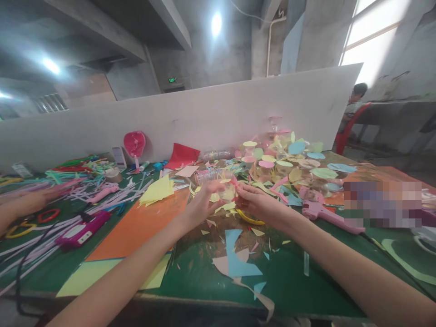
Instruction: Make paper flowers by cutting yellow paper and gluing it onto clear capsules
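Near the middle of the table, my left hand (208, 197) curls around the near side of a clear plastic piece (225, 193) with pink strips on it. From the other side my right hand (254, 199) pinches a pink strip at its edge. Whether the piece is the cut end of a bottle, I cannot tell. Just below my right hand is a yellow ring-shaped handle (250, 218), partly covered. Blue paper offcuts (235, 256) lie on the table in front of my hands. A pink glue gun (316, 211) rests right of my right hand.
Orange paper sheets (143, 227) lie at left, with yellow paper (158, 190) on top. Bottle pieces with paper discs (269, 159) crowd the back right. A magenta power strip (83, 229), white strips and another person's hand (23, 206) are at left. A white partition (163, 118) stands behind.
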Action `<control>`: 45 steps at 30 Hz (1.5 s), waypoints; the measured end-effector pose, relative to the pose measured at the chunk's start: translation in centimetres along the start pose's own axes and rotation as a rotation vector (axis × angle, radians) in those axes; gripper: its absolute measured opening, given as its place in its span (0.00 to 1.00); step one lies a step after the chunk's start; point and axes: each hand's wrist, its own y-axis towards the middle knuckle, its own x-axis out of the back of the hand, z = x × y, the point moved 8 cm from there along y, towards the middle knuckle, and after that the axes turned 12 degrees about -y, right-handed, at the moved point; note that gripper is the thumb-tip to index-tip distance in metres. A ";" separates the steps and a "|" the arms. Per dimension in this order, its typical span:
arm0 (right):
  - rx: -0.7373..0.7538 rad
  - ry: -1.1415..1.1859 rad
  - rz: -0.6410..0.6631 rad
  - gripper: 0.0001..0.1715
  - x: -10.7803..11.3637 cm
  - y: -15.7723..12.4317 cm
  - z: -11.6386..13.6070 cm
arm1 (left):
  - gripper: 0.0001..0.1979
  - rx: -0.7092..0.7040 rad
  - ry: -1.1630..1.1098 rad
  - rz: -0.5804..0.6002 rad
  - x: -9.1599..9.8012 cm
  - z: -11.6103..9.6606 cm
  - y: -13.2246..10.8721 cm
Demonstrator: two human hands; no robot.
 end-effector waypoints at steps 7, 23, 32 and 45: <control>0.015 0.172 -0.017 0.19 -0.8 0.0 -0.2 | 0.19 -0.058 -0.048 -0.124 0.5 0.0 -0.2; 0.007 0.396 -0.057 0.14 -2.6 -0.8 0.3 | 0.17 -0.067 -0.118 -0.206 1.2 -0.8 0.1; -0.019 0.327 -0.076 0.13 -2.1 -0.7 0.0 | 0.22 -0.200 -0.080 -0.175 1.3 -1.7 0.0; 0.028 -0.873 -0.307 0.06 3.5 -1.2 2.5 | 0.31 0.085 -0.050 -0.226 0.7 2.4 -0.9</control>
